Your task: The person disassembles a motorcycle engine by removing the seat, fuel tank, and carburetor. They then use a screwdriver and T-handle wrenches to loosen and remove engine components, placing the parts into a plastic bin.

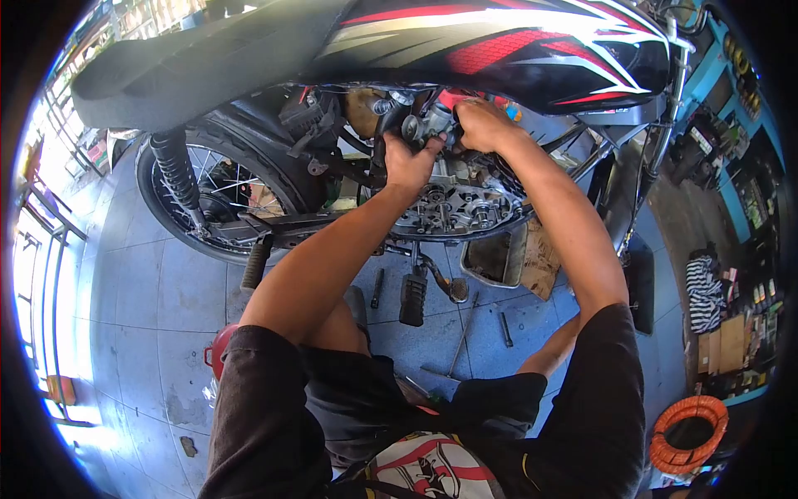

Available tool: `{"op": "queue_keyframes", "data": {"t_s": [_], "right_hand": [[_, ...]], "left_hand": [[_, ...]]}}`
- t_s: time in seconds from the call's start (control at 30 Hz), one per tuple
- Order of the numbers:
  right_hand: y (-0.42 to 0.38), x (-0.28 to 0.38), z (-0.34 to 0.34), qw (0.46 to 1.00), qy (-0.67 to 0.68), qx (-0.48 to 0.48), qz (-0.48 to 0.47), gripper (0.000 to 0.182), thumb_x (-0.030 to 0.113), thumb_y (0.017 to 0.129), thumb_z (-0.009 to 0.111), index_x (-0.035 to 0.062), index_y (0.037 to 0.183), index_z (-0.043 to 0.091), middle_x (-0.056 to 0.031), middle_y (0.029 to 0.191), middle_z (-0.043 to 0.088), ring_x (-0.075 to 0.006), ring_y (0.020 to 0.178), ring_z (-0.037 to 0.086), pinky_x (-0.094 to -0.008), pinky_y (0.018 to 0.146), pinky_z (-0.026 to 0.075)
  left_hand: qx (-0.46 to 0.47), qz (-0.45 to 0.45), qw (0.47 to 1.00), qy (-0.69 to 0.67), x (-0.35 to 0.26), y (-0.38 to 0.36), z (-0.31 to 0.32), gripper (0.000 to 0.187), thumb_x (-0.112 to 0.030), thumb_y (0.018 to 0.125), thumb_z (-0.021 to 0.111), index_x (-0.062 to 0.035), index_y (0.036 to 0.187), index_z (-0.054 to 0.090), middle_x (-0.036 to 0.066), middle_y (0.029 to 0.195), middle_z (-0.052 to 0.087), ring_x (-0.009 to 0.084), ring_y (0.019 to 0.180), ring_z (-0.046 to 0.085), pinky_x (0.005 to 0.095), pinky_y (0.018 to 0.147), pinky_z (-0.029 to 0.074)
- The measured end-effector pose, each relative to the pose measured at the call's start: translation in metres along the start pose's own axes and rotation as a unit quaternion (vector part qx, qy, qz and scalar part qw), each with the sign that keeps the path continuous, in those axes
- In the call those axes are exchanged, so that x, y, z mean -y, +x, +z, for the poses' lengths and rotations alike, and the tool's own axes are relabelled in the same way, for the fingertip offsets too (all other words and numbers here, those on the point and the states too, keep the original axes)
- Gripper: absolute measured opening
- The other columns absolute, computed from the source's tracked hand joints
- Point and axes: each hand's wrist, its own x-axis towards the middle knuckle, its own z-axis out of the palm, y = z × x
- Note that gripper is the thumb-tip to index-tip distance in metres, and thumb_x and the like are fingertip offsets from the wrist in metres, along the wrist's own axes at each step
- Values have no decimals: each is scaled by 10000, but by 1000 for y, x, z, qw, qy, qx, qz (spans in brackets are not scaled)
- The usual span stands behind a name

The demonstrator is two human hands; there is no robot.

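One bare left hand is grasping the metal carburetor beneath the fuel tank, above the opened engine. The right hand is curling just beside it, its fingertips hidden, so I cannot tell whether it is clenching anything.

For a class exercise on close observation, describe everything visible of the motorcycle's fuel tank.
The fuel tank is long and rounded, glossy black with red, white and pale gold streaks, probably painted metal. It looks intact, mounted above the engine and meeting the dark seat. Its top edge is cut off. The hands work below it; whether one touches it is unclear.
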Motion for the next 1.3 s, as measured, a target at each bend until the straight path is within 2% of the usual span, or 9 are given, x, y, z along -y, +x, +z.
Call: {"op": "queue_keyframes", "data": {"t_s": [0.1,0.2,0.37,0.5,0.53,0.7,0.97,1.13,1.3], "right_hand": [[3,-10,8,998,22,-50,-17,386,128,638,803,-59,937,644,-265,1051,648,-396,1052,614,-445,906,492],[5,-12,0,1000,-15,3,-27,398,153,667,794,-65,965,644,-265,1036,651,-391,1042,620,-441,898,494],[-3,-12,-17,987,140,83,7,445,257,748,759,-67,1030,644,-263,1010,661,-383,1002,639,-444,872,501],[8,-21,5,989,52,-44,-133,413,252,729,771,-71,964,665,-271,959,667,-390,979,648,-444,892,497],[4,-6,-8,997,4,32,-70,408,218,712,781,-64,984,668,-259,1030,661,-377,1029,635,-433,906,499],[1,10,-7,999,-16,32,-14,405,190,713,790,-41,1024,670,-222,1088,661,-360,1076,620,-414,918,507],[-11,-20,-4,996,57,38,-53,482,191,765,763,-26,1176,634,-242,1123,646,-350,1102,609,-433,898,493],[-24,-9,-25,989,111,93,0,483,126,791,732,5,1241,608,-222,935,693,-308,883,687,-417,820,507],[-17,-23,-7,989,135,22,-60,458,95,765,744,2,1200,635,-205,869,700,-285,769,700,-405,779,513]], "left_hand": [[16,-6,1000,-21,5,2,0,832,-271,666,871,90,1247,396,202,1186,561,268,1117,550,358,977,432],[9,50,999,14,9,5,0,653,-62,726,819,42,1241,432,124,1133,592,184,995,591,310,860,506],[39,24,998,-35,0,4,-4,757,-153,661,879,102,1214,429,174,1161,590,215,1028,587,337,916,485],[43,-1,999,-20,-7,4,-6,727,-105,652,878,101,1201,449,160,1141,600,224,1026,590,342,915,486],[42,15,999,-27,-9,3,-5,648,-72,686,845,89,1194,477,139,1099,624,200,972,609,324,871,498],[62,53,996,-41,-7,-3,-8,579,-42,735,800,54,1212,486,112,1073,640,179,927,621,300,816,505],[78,-42,992,-87,-18,-10,1,797,-129,783,806,74,1342,276,184,1268,484,227,1141,508,337,971,444],[51,19,998,-19,11,1,9,844,-306,827,777,86,1348,240,237,1343,402,277,1257,412,374,1079,317],[43,21,998,40,25,4,7,804,-252,851,762,47,1384,241,188,1343,428,231,1228,429,343,1060,333]]}}
